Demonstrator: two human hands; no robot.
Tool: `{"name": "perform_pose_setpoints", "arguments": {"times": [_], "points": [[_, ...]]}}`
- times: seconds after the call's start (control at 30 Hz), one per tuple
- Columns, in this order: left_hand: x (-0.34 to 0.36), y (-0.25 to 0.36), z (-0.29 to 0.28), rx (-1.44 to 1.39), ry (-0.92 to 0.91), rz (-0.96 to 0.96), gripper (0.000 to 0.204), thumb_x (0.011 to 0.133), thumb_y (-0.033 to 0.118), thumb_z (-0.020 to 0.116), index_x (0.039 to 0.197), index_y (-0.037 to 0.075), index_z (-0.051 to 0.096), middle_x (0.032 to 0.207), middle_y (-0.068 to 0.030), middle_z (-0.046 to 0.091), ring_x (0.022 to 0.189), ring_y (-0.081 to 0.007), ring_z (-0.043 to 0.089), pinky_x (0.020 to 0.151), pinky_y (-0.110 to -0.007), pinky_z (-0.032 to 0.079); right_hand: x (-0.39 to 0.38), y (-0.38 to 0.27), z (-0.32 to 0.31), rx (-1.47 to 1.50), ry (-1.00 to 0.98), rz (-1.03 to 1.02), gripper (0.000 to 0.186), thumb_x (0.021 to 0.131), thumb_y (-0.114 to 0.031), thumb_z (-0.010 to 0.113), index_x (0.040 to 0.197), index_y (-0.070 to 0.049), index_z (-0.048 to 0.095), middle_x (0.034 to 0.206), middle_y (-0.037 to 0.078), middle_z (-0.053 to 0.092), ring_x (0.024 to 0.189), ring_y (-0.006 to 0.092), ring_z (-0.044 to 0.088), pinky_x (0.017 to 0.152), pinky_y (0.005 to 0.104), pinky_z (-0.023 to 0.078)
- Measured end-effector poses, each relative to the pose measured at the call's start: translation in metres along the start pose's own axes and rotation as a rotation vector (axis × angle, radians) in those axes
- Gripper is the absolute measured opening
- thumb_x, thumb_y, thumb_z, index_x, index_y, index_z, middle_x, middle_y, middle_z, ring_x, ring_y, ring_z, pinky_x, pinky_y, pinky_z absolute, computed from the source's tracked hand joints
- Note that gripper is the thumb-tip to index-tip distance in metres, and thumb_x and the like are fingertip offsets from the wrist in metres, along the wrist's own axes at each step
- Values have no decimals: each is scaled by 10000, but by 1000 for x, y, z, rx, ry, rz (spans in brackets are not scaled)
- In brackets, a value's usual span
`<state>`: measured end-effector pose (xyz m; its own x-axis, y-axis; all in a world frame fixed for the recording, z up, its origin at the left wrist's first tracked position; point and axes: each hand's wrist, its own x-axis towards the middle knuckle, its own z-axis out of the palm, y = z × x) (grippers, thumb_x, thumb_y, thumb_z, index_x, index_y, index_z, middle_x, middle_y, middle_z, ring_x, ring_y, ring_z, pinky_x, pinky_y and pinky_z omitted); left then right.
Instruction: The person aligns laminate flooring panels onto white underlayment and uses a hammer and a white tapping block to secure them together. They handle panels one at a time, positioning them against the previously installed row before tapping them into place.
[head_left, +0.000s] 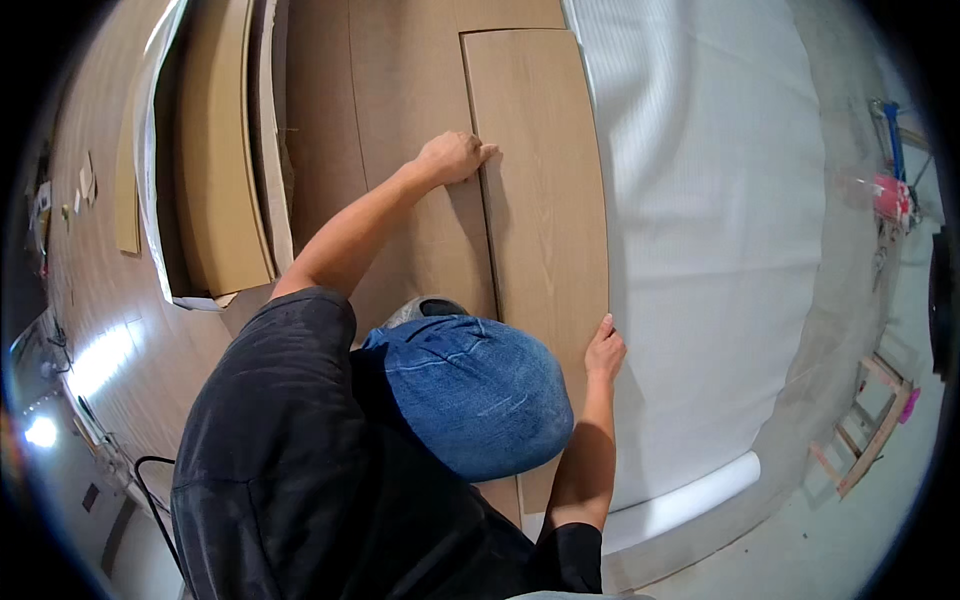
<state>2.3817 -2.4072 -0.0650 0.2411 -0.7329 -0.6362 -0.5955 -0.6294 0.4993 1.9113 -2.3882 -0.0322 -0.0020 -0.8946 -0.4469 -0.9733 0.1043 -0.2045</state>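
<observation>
A light wood-look floor plank (540,180) lies lengthwise in front of me, with a dark gap along its left edge beside the laid flooring (400,100). My left hand (452,157) is closed at that left edge, its fingers curled and a fingertip on the plank. Lower down, my right hand (605,350) grips the opposite edge, thumb pointing forward and the other fingers partly hidden beneath. My knee in blue jeans (470,395) covers part of the plank's near end. White ribbed underlay (710,200) borders the plank on the right.
An opened carton (280,130) with more planks (215,150) stands on the flooring at left. The underlay ends in a roll (690,505) at the near right. Along the far right are a wooden frame (870,425), a red container (888,197) and a blue-handled tool (892,135).
</observation>
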Motion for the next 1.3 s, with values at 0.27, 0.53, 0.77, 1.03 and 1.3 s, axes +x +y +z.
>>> {"name": "perform_pose_setpoints", "arguments": {"times": [0.27, 0.53, 0.77, 1.03, 1.3], "points": [[-32, 15, 5, -78, -11, 13, 554, 1081, 477, 464, 891, 21, 714, 708, -74, 732, 683, -234, 722, 695, -387, 587, -24, 27, -6, 36, 110, -54, 751, 1071, -554, 388, 851, 105, 676, 887, 365, 660, 902, 563, 617, 781, 601, 476], [-23, 10, -2, -81, -50, 61, 546, 1070, 457, 505, 892, -15, 713, 728, -98, 739, 659, -226, 723, 673, -380, 587, -19, 24, 3, 12, 98, -21, 699, 1069, -545, 400, 913, 74, 684, 933, 329, 681, 927, 548, 620, 809, 601, 480], [4, -1, -44, -477, 190, -56, 587, 1013, 513, 626, 1232, -32, 640, 1000, -122, 720, 832, -165, 673, 747, -346, 574, -17, 28, 0, 89, 79, -55, 653, 1075, -475, 450, 882, 107, 675, 859, 344, 663, 854, 540, 619, 741, 549, 481], [56, -18, -109, -1081, 387, 195, 408, 1003, 334, 710, 1276, 35, 668, 943, 19, 696, 806, -71, 628, 738, -266, 546, -50, 51, -20, 205, 176, -194, 592, 1077, -379, 467, 832, 135, 629, 761, 353, 612, 713, 530, 580, 656, 554, 447], [69, -35, -100, -1200, 454, 233, 339, 1075, 370, 584, 987, 61, 693, 813, 38, 628, 724, -65, 557, 668, -254, 481, -66, 53, -17, 132, 55, -78, 596, 1089, -385, 439, 837, 125, 619, 733, 349, 583, 689, 529, 543, 642, 560, 425]]}}
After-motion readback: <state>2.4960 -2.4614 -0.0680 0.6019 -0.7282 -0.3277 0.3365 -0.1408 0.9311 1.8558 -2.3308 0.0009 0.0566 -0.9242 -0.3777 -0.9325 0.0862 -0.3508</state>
